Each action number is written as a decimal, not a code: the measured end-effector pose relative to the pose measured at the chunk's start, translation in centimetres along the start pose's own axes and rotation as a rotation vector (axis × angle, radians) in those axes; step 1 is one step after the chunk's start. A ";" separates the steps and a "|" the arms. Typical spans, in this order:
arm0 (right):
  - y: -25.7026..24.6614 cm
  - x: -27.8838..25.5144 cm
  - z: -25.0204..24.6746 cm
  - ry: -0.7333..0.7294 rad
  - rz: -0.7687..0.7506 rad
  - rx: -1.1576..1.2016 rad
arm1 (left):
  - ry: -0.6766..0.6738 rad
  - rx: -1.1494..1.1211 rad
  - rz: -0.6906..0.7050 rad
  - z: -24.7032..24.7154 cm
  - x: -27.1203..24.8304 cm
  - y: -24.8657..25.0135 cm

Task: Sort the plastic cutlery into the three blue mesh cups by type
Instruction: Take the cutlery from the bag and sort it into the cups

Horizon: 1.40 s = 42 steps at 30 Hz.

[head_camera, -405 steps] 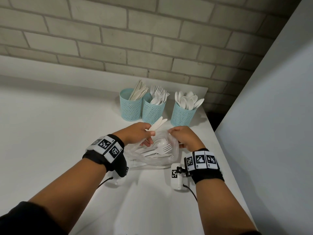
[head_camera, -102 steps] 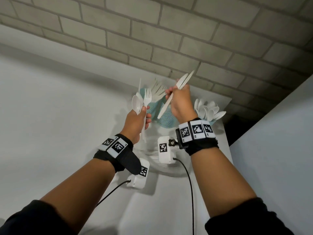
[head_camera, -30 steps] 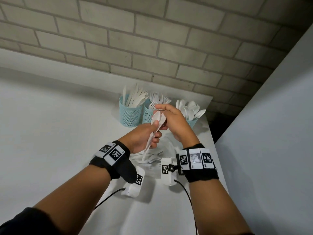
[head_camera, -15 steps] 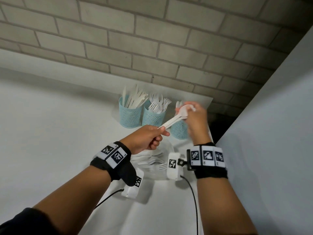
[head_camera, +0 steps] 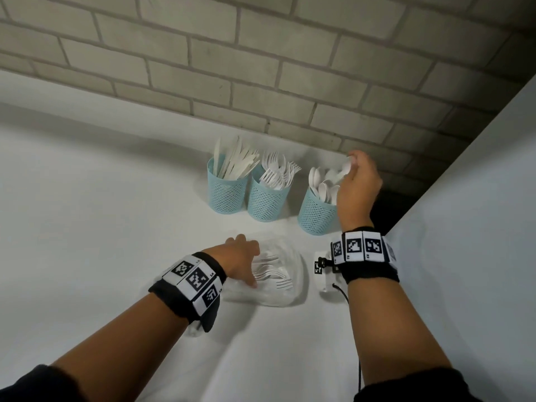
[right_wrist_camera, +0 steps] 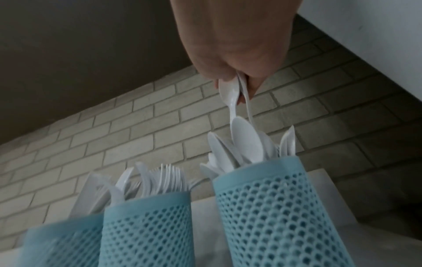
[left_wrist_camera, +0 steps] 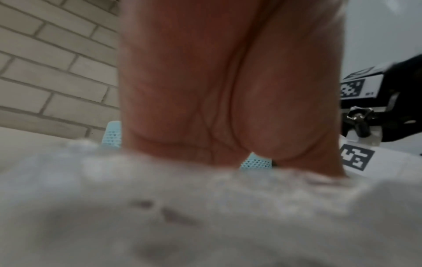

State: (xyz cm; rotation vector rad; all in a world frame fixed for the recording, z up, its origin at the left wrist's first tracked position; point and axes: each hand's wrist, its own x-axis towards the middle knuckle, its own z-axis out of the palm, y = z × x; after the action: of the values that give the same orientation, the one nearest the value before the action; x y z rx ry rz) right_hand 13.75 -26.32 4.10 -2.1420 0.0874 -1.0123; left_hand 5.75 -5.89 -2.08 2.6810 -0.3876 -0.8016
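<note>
Right hand (head_camera: 358, 181) up over the right cup (head_camera: 317, 216), fingers pinched tight on two white spoons (right_wrist_camera: 237, 94), bowls up in the grip, handles hanging down among the other spoons in the cup. Left hand (head_camera: 242, 258) low on the tabletop (head_camera: 87, 242), down at the clear bag (head_camera: 285, 285) with the last forks (head_camera: 272, 275) inside; fingers partly hidden by the bag, so cannot tell if closed on anything or just resting. Knives (head_camera: 235, 162) in the left cup (head_camera: 226, 192), forks in the middle cup (head_camera: 268, 201), spoons in the right one. Right cup quite full already, so maybe no easy gap for two more handles. Could jam on the bowls below, tip sideways and slide out over the rim. Could also fall behind the cup near the brick wall (head_camera: 261, 68) if dropped too soon. Light cup, near the tabletop edge, easy to knock over with a push from the wrist. Slippery bag too, likely to slide or crumple under the left hand while reaching for a fork.
</note>
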 end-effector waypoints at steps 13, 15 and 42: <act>-3.0 -3.7 0.5 -0.169 -0.213 -0.021 | 0.045 0.147 0.077 1.1 0.1 0.4; -3.7 -5.4 0.1 -0.381 -0.201 0.070 | 0.073 0.184 0.099 1.5 0.0 0.5; -0.1 -10.0 -1.1 -1.023 0.280 -0.106 | 0.168 -0.004 0.184 1.4 -1.8 0.2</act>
State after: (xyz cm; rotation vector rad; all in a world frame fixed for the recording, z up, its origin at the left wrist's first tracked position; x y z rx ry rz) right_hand 6.09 -23.38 -1.78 -2.4037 -0.0569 0.3087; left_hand 3.47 -5.74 -2.24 2.6354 -0.5795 -0.5191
